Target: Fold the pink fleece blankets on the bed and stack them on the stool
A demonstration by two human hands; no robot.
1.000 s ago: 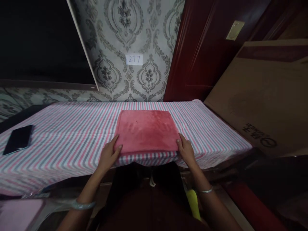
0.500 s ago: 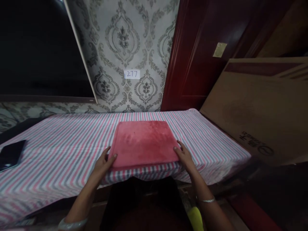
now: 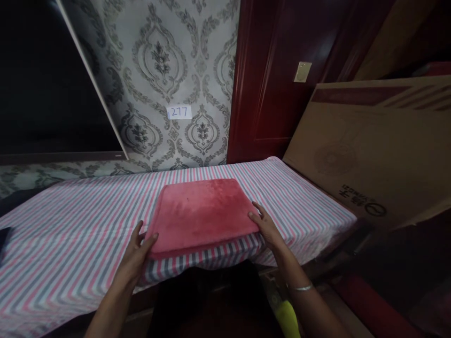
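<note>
A pink plush mat (image 3: pixel 202 216), rectangular with rounded corners and seemingly layered or folded, lies flat near the front edge of a striped tablecloth (image 3: pixel 91 220). At its near left corner is my left hand (image 3: pixel 136 253), the thumb touching the mat's edge and the fingers spread outside it. My right hand (image 3: pixel 268 227) rests along the right edge, thumb tip on the plush and the other fingers apart beside it. Neither hand visibly grips or lifts the mat. Its underside is hidden.
A large cardboard box (image 3: pixel 369 150) leans at the right of the table. A dark screen (image 3: pixel 52 84) hangs at the left. A phone (image 3: pixel 4 239) shows partly at the left edge. Something yellow-green (image 3: pixel 287 319) is below the table's front.
The view has turned a little to the right, so the phone is mostly out of frame. Both hands stay at the mat's sides, and the mat lies flat as before.
</note>
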